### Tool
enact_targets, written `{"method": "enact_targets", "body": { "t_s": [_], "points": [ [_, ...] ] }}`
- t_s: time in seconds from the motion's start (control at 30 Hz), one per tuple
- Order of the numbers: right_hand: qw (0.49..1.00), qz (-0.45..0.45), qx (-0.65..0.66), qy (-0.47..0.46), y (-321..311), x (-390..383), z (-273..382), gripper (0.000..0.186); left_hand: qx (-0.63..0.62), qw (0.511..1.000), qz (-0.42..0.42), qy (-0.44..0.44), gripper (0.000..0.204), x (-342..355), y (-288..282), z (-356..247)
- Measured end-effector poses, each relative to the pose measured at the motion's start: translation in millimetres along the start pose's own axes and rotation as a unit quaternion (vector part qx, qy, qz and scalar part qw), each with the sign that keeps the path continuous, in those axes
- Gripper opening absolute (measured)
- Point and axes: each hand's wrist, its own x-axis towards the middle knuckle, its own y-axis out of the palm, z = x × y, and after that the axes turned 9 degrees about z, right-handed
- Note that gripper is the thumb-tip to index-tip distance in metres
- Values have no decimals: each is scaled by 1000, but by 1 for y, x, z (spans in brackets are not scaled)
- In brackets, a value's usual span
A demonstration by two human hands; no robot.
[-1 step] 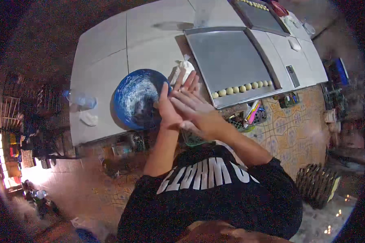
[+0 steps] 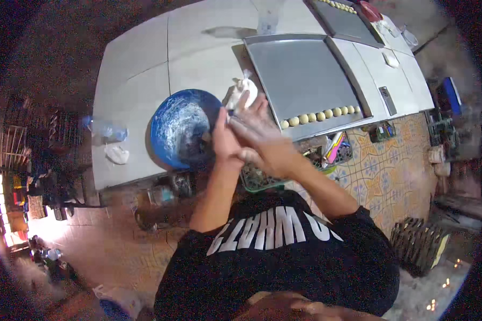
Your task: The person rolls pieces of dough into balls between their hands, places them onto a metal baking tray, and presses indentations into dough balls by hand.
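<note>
Two hands [image 2: 226,142] [image 2: 270,147], palms together (blurred), near blue bowl [image 2: 160,147].

Down we look from the wearer's own head, through a single wide fisheye facing forward and steeply floorward: black shirt [image 2: 294,273] near at the bottom, left hand [image 2: 226,142] and right hand [image 2: 270,147] close in at mid-frame, white table [image 2: 131,107] stretching farther off beyond, its edges bowing, patterned floor [image 2: 383,160] curving toward the dark rim.
</note>
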Motion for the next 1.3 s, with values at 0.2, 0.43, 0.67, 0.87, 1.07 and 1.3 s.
{"method": "enact_targets", "body": {
  "t_s": [0.2,0.43,0.67,0.87,1.07,1.3],
  "points": [
    [999,-15,-34,-20,5,38,-10,74,-196,977,83,-20,67,16,-27,58],
    [984,75,-15,-160,-37,-27,-16,75,-188,977,56,86,73,18,3,30],
    [993,7,-103,-64,-53,-16,-109,66,-52,996,-32,61,61,33,14,105],
    [997,69,-19,5,-50,-13,-137,56,52,979,-184,74,61,43,29,135],
    [982,73,155,-78,-41,-80,-94,70,83,961,-215,152,76,50,8,123],
    [969,95,170,-152,-56,-77,-112,68,130,977,9,171,76,54,-5,159]
  ]
}}
